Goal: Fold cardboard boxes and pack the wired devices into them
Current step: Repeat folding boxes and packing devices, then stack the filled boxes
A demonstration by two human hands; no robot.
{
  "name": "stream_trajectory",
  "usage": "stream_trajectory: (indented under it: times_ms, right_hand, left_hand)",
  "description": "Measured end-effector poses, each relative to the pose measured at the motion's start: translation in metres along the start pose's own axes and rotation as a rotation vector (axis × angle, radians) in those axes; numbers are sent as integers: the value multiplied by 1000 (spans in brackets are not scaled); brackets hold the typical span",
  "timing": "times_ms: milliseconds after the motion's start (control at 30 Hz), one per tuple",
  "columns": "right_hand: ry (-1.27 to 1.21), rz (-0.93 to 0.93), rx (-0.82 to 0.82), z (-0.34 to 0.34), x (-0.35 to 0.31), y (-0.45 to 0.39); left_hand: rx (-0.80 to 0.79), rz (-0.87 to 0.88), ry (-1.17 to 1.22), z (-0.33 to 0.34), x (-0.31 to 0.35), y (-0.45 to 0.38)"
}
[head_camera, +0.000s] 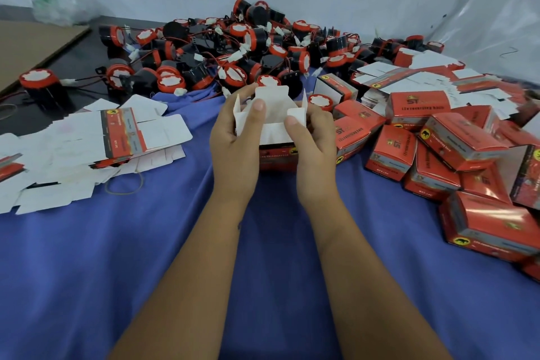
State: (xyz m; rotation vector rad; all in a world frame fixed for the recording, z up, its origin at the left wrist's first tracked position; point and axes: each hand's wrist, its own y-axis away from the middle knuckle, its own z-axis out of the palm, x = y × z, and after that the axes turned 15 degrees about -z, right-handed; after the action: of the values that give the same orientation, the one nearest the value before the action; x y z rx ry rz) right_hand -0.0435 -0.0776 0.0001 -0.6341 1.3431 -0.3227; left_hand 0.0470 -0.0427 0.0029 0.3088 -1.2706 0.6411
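Left hand (233, 137) and right hand (312, 140) gripping a half-folded box (273, 126), fingers curled round its sides, thumbs pressing white flaps, over blue-covered surface (175, 242)

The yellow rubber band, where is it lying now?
In the head view, the yellow rubber band lies on the blue cloth at the left, just below the stack of flat unfolded boxes and left of the left hand.
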Motion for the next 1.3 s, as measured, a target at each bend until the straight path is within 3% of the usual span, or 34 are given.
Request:
stream_trajectory:
  times_ms: [133,300,500,700,933,1067,1300]
  right_hand:
    - [-104,98,-47,-2,4,-1]
    - [-158,242,5,-3,10,-4]
    - [-112,195,48,-6,11,-9]
    - [-71,183,15,-5,10,-8]
    - [-161,180,24,-4,12,-8]
    - [-473,383,79,-5,12,-10]
    - [-364,395,20,-9,18,-10]
  left_hand:
    - [-23,-187,59,0,0,-5]
    - [-141,-238,101,-1,-2,-5]
    - [-144,-244,121,-1,-1,-6]
    - [-154,-340,354,-3,-1,-7]
    - [-107,-237,38,0,-7,-9]
    - [-71,-270,61,-1,-6,-11]
    - [-11,-314,108,-4,-5,-13]
